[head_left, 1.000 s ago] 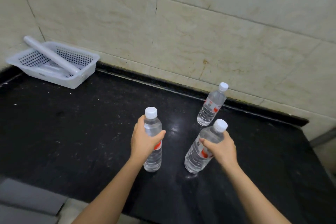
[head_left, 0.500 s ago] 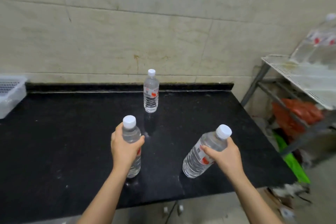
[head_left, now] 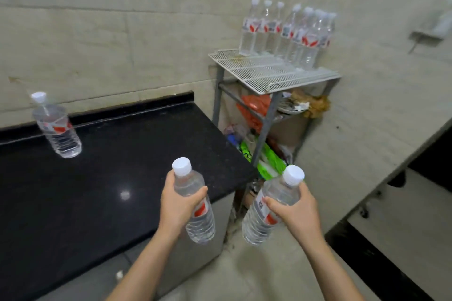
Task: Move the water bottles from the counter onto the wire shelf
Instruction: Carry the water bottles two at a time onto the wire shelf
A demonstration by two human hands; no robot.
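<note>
You've got a clear plastic water bottle (head_left: 187, 184) w/ a white screw cap and red-and-white label in your left hand (head_left: 179, 204). Fingers and thumb wrap round its middle at the label, cap up, body tilted a bit. Your right hand (head_left: 297, 214) grips a second bottle (head_left: 259, 223) of the same type the same way, its cap leaning up and to the right.

Both are lifted clear of the black polished stone counter (head_left: 97, 178), in the air near its front right corner. The white wire shelf (head_left: 269, 76) on grey metal legs is ahead and to the right, well apart from both hands. A third bottle (head_left: 57, 129) stands on the counter by the back wall, far left. A row of matching bottles (head_left: 288, 34) stands along the shelf's back edge, and the front of the grid is bare.

Handling, as a judgement: they look full, so expect fair weight for the size, approx. equal L & R. The walls are thin and soft, so a hard squeeze will dent them. The plastic is smooth, prob. slick if wet, and I can't tell if it is.

The label band and ribbed lower body give the best purchase, so your mid-body grip suits. Don't carry by the cap. They're tall w/ a narrow base, so tippy on wire: land the base flat across the rods before you let go.
</note>
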